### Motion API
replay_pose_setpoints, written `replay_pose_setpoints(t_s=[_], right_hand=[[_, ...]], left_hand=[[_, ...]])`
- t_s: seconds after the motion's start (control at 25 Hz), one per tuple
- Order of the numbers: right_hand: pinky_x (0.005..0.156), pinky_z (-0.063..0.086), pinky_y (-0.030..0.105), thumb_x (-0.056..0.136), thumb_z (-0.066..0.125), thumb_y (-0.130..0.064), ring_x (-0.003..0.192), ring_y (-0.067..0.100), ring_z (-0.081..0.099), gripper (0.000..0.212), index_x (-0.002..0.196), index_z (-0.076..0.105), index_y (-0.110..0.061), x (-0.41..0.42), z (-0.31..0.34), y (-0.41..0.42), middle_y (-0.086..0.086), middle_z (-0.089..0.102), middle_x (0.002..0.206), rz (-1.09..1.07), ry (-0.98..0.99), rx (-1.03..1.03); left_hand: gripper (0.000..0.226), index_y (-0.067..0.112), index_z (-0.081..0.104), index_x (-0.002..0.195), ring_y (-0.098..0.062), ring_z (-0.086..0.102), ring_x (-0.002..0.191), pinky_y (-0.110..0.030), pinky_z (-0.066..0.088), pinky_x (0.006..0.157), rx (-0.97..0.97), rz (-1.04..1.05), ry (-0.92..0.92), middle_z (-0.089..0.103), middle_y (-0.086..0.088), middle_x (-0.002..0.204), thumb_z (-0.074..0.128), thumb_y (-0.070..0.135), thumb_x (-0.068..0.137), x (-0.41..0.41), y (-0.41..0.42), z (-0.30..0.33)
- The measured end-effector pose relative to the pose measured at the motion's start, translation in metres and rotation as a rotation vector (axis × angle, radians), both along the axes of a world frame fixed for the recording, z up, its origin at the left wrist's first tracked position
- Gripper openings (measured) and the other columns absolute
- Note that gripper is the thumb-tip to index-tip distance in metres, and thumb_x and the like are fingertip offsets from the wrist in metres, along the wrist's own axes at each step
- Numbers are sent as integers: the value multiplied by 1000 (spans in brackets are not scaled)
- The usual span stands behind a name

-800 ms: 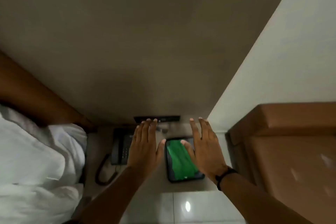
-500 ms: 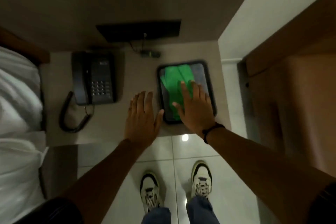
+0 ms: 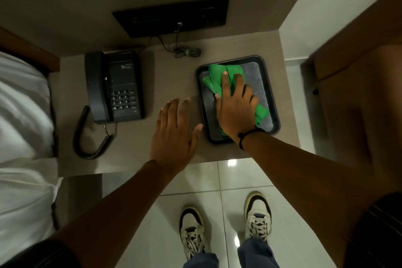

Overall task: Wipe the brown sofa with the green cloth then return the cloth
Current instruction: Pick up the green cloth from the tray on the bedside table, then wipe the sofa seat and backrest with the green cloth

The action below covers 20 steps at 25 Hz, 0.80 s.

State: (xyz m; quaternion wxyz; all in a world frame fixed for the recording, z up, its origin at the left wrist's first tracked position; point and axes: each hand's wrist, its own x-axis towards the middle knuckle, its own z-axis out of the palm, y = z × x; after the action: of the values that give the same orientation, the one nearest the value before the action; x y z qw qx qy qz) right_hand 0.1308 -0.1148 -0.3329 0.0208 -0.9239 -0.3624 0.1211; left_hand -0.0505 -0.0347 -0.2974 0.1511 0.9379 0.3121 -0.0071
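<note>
Now-nearer bedside table (image 3: pixel 178 72), tiled floor (image 3: pixel 228 206)

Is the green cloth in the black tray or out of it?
In. The green cloth lies bunched inside the tray, with the right hand on it.

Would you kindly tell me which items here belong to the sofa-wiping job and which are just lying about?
Job: green cloth, black tray holding it, brown sofa, right hand on the cloth.
Lying about: telephone, bundled cable, white bedding.
</note>
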Motion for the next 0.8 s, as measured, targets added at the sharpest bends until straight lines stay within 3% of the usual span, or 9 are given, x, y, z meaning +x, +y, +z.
replay_pose_setpoints(t_s=[0.12, 0.28, 0.52, 0.68, 0.8], right_hand=[[99, 48, 59, 110, 38, -44, 133, 44, 50, 67, 170, 22, -17, 5, 39, -16, 24, 33, 167, -10, 17, 48], [93, 48, 54, 108, 44, -43, 124, 41, 54, 67, 168, 29, -18, 27, 149, -86, 23, 40, 163, -136, -11, 94], [93, 51, 55, 107, 36, -47, 122, 38, 54, 68, 169, 24, -22, 65, 266, -294, 20, 42, 160, -449, -7, 14], [88, 55, 52, 106, 34, -48, 117, 41, 61, 67, 167, 34, -20, 121, 262, -448, 21, 50, 154, -699, 7, -108], [85, 54, 52, 103, 35, -46, 117, 41, 61, 68, 167, 34, -21, 177, 217, -521, 22, 51, 152, -695, 33, -135]], left_hand=[[76, 2, 37, 167, -46, 40, 159, -58, 30, 136, 1, -31, -9, 44, -30, 168, 33, 56, 114, 17, 0, 31], [81, 4, 34, 170, -46, 39, 162, -55, 25, 137, -47, -110, -60, 42, -28, 172, 33, 58, 110, 76, -38, 110], [80, 5, 41, 167, -46, 45, 156, -59, 37, 130, -174, -324, -111, 49, -27, 167, 35, 58, 108, 194, -176, 195], [71, 4, 49, 161, -47, 54, 146, -61, 46, 123, -186, -471, -140, 57, -28, 157, 38, 54, 112, 286, -291, 178], [68, 6, 46, 161, -41, 52, 147, -56, 46, 123, -176, -484, -150, 56, -22, 157, 35, 54, 114, 350, -351, 128]])
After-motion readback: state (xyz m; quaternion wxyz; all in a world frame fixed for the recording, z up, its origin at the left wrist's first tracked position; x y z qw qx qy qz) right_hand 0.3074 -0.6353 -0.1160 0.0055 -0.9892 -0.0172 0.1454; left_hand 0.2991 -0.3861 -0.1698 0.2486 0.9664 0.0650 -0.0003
